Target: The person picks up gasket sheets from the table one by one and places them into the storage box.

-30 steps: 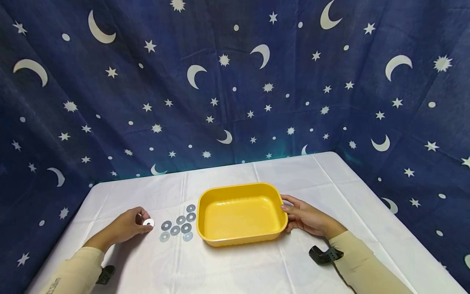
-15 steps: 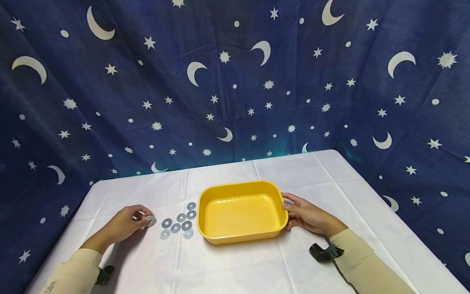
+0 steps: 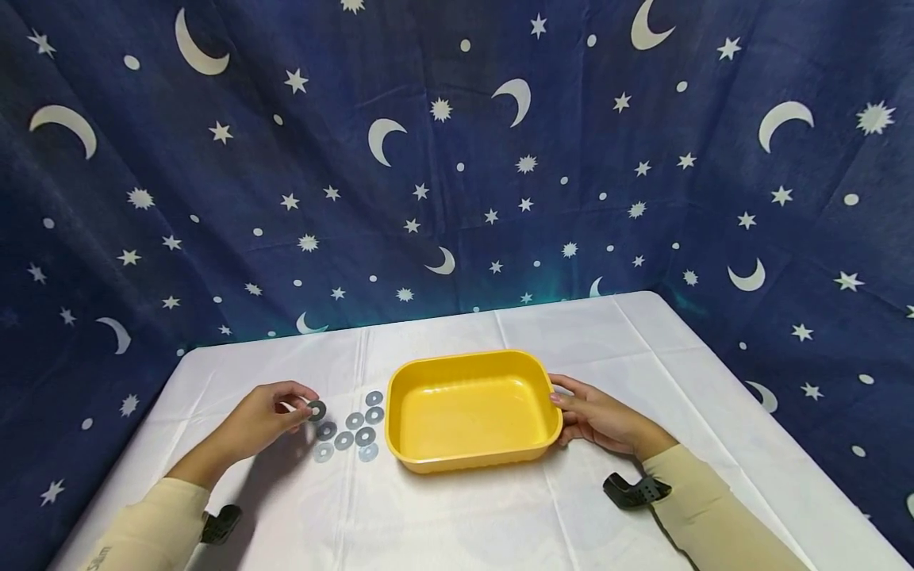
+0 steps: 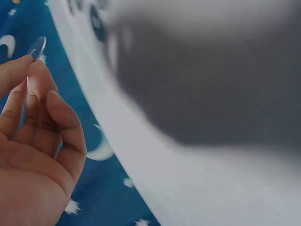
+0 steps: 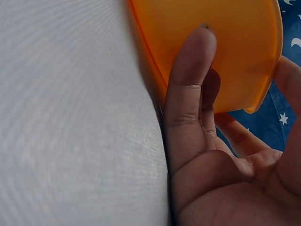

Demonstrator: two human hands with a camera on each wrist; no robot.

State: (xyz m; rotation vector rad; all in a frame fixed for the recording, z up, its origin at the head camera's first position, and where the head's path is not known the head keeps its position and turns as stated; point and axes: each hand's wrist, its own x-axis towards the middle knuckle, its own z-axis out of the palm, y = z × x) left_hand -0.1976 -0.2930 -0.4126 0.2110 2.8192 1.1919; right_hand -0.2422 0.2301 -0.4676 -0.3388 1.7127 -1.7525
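My left hand (image 3: 267,418) pinches a grey metal washer (image 3: 317,410) between thumb and fingertips, raised over the table. In the left wrist view the washer (image 4: 36,48) stands edge-on at the fingertips. Several more flat washers (image 3: 344,441) lie in a loose group between that hand and a yellow plastic tub (image 3: 471,416). The tub is a rounded rectangle with nothing inside. At its right end my right hand (image 3: 596,416) grips the wall, thumb at the rim and the other fingers along the outside. The right wrist view shows those fingers (image 5: 186,101) against the tub's outer wall (image 5: 240,61).
A white cloth (image 3: 457,523) with fold creases covers the table. Behind it and at the sides hangs a dark blue curtain (image 3: 457,159) printed with moons and stars. Each wrist wears a black strap mount (image 3: 635,490).
The left hand has lifted the washer and carried it right, toward the other washers. The right hand and the tub have stayed in place.
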